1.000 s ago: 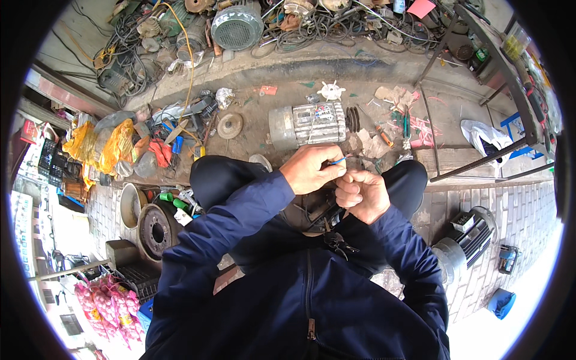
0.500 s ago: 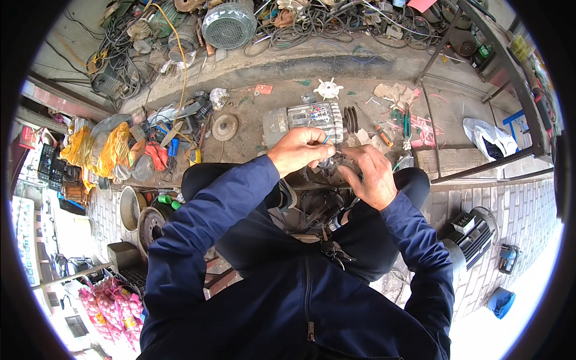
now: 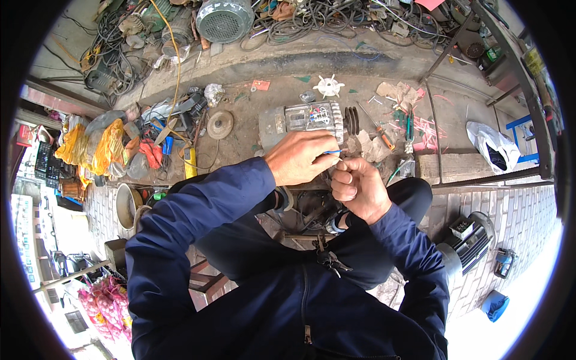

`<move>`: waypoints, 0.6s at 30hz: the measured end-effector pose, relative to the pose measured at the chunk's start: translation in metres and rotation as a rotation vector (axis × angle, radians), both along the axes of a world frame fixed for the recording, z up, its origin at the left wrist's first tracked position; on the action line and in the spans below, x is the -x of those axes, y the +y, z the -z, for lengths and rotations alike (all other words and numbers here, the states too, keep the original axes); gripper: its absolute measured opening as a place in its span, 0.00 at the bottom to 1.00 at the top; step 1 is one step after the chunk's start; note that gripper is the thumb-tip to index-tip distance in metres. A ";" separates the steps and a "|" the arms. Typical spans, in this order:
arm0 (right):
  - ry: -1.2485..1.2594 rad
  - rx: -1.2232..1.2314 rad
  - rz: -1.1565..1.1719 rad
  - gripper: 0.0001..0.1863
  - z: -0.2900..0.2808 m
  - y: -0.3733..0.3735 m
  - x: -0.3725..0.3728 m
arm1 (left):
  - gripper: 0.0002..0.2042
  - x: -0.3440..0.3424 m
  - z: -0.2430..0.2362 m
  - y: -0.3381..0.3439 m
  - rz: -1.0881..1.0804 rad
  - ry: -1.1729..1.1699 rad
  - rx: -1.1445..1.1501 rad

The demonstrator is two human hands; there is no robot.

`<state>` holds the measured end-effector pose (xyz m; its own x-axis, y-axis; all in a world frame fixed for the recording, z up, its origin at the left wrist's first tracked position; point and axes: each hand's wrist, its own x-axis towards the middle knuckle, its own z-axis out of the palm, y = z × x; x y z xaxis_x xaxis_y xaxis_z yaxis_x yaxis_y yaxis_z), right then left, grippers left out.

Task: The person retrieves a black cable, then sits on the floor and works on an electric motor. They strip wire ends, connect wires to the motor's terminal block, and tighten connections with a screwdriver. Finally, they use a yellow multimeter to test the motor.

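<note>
My left hand (image 3: 302, 157) pinches a thin blue piece (image 3: 332, 152) that looks like a wire or sleeve. Against its tip the thumb and fingers of my right hand (image 3: 362, 187) are pressed together, curled in; whatever lies between them is too small to make out. Just beyond both hands an electric motor (image 3: 273, 125) lies on its side, its wiring box uncovered with coloured wires showing. A white plastic fan wheel (image 3: 328, 86) lies behind the motor, and a round metal end cover (image 3: 220, 125) to its left.
An orange-handled screwdriver (image 3: 386, 138), scraps of brown paper and pink strips (image 3: 425, 132) lie at right. Plastic bags (image 3: 111, 150) and tools crowd the left. Motors (image 3: 225, 23) and cables line the back ledge. A metal frame (image 3: 510, 54) rises at right; another motor (image 3: 468, 237) stands below it.
My right hand has gone from open, spread fingers to a curled pinch, meeting my left at the blue piece. My left hand has turned over and moved slightly right.
</note>
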<state>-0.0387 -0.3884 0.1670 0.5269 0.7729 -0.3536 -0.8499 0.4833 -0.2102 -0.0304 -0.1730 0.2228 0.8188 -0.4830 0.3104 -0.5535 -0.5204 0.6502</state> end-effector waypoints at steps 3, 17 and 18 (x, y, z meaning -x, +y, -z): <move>-0.443 0.535 0.226 0.09 0.002 0.000 -0.003 | 0.07 -0.011 0.001 0.005 -0.067 0.323 0.051; -1.492 1.013 0.266 0.04 0.011 0.006 -0.053 | 0.10 -0.067 0.036 0.023 0.040 0.994 0.235; -1.157 0.915 0.163 0.03 0.014 0.007 -0.057 | 0.10 -0.066 0.043 0.025 0.014 0.960 0.261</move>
<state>0.0180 -0.3814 0.1533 0.9052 0.4249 -0.0069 0.0468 -0.1156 -0.9922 0.0357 -0.1482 0.1802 0.7732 -0.5052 -0.3833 0.2629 -0.2946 0.9187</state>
